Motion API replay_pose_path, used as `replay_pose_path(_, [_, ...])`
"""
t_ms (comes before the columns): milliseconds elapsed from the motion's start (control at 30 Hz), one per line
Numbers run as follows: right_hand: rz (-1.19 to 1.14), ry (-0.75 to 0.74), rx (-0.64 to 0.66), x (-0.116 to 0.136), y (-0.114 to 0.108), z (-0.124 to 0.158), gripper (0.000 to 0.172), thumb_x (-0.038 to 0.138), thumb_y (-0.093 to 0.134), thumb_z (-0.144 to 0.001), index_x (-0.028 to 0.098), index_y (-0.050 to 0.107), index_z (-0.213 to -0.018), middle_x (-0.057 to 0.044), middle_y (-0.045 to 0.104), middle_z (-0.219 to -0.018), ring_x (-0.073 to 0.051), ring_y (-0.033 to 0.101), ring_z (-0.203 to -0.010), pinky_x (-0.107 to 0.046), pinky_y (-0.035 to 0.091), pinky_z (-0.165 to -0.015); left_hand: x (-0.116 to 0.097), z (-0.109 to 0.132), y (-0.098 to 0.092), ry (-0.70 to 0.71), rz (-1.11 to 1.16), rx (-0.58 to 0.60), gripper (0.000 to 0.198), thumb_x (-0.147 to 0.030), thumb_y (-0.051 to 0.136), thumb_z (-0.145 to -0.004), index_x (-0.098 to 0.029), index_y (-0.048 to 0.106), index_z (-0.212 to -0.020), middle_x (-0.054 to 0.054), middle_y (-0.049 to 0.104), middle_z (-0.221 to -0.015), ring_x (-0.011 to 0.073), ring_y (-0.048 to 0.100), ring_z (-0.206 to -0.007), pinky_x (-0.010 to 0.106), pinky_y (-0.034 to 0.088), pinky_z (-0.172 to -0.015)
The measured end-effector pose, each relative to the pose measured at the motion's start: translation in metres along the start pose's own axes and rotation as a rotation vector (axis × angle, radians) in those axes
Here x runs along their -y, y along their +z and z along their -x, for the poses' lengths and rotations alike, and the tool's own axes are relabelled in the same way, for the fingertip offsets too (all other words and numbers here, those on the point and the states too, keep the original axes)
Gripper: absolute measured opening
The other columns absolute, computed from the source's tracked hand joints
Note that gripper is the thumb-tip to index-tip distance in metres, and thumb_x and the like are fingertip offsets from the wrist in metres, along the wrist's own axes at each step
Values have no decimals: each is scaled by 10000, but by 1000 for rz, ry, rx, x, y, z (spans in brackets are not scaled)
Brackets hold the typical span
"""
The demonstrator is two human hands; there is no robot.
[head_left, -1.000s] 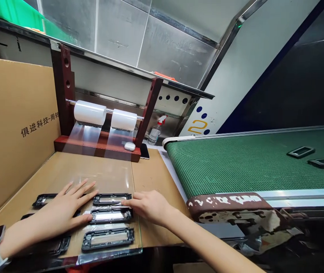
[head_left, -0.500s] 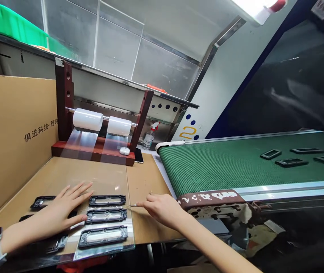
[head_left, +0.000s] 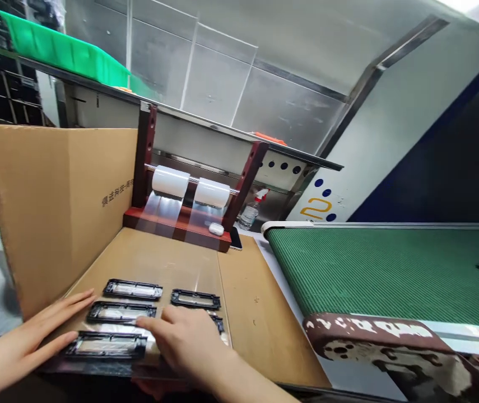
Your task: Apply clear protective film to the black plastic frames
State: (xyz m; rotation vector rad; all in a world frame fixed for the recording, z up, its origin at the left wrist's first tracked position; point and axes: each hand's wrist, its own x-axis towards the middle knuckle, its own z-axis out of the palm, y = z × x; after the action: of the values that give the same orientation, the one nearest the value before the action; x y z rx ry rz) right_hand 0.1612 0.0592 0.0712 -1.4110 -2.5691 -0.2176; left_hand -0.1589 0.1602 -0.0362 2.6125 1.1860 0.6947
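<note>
Several black plastic frames with shiny inner strips lie on a transparent sheet [head_left: 189, 268] over a cardboard work surface [head_left: 268, 319]. One frame [head_left: 105, 345] sits nearest me, with another [head_left: 119, 312] just beyond it. My right hand [head_left: 184, 336] rests over the frames, its index finger touching the second frame and hiding part of another [head_left: 218, 323]. My left hand [head_left: 33, 336] lies flat at the lower left, fingers spread, beside the nearest frame and holding nothing.
A wooden stand [head_left: 176, 226] carries two film rolls [head_left: 171, 181] at the back. An earbud case [head_left: 216, 228], phone [head_left: 235, 238] and spray bottle [head_left: 247, 215] sit nearby. A cardboard panel [head_left: 54, 212] stands left; a green conveyor belt [head_left: 390, 268] runs right.
The view has swung left, shifting everything rightward. My right hand has moved onto the frames, and the thin silver sliver at its fingertips is not visible. My left hand has slid toward the lower left.
</note>
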Motion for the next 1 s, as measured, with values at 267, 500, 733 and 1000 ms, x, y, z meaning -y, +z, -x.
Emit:
replay_pose_path(267, [26, -131, 84, 26, 24, -56, 378, 293, 536, -898, 324, 483, -1271, 20, 668, -852, -178, 637, -647, -262, 438, -474, -17, -9, -22, -80, 136, 335, 551, -509, 374, -944, -366, 253, -1462, -56, 230, -1558, 224, 208, -1419, 409, 188, -1126])
replay_pose_path(500, [-2, -213, 150, 16, 22, -56, 433, 346, 563, -884, 310, 460, -1303, 12, 665, -894, -170, 637, -704, -250, 452, -523, -7, 1, 0, -23, 98, 200, 517, -440, 335, -977, -405, 196, -1474, -48, 253, -1568, 224, 231, -1423, 453, 254, -1122])
replay_pose_path(733, [37, -135, 221, -15, 2, -19, 377, 288, 565, -896, 352, 531, -1266, 19, 678, -830, -158, 630, -667, -247, 328, -442, -28, -11, -26, -159, 128, 326, 594, -598, 329, -911, -375, 285, -1459, -60, 234, -1558, 259, 225, -1413, 449, 246, -1114])
replay_pose_path(1000, [98, -96, 218, -34, -9, 13, 353, 341, 623, -856, 354, 572, -1205, 42, 669, -773, -136, 606, -596, -256, 322, -435, -14, -10, -25, -56, 112, 318, 551, -507, 403, -929, -421, 245, -1449, -79, 248, -1537, 248, 240, -1397, 428, 268, -1102])
